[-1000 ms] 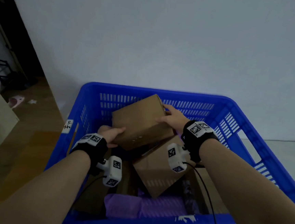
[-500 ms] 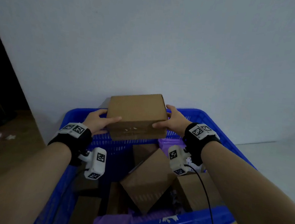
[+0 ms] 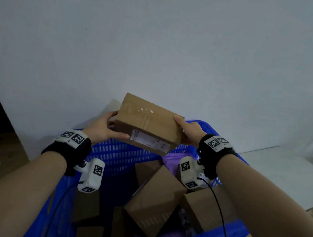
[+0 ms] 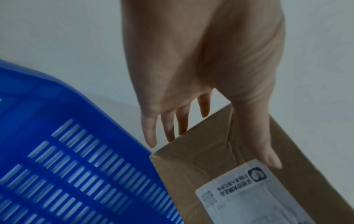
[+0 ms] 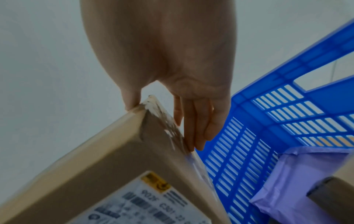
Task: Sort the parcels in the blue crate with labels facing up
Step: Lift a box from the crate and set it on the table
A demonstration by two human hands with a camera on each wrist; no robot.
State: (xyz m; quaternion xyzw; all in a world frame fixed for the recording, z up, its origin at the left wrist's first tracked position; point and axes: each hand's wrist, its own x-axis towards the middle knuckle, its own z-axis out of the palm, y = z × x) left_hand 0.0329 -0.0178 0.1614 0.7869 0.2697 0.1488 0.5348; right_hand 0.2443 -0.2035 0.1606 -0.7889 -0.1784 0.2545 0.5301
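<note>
A brown cardboard box (image 3: 149, 121) hangs in the air above the far rim of the blue crate (image 3: 122, 153). It is tilted, and its white shipping label (image 3: 150, 141) shows on the lower face turned toward me. My left hand (image 3: 111, 127) grips its left end, with the thumb (image 4: 268, 153) lying by the label (image 4: 249, 197) and the fingers round the far side. My right hand (image 3: 185, 130) grips the right end, with the thumb (image 5: 132, 98) on one edge and the fingers (image 5: 197, 130) along the taped face.
Inside the crate lie two more brown boxes (image 3: 156, 199) (image 3: 204, 207) and purple mailer bags (image 5: 296, 174). A pale wall rises right behind the crate. A white surface (image 3: 279, 170) lies to the right, and brown floor to the left.
Both hands lifted the box out of the crate to above its far rim. They tipped it so that the labelled face came into sight.
</note>
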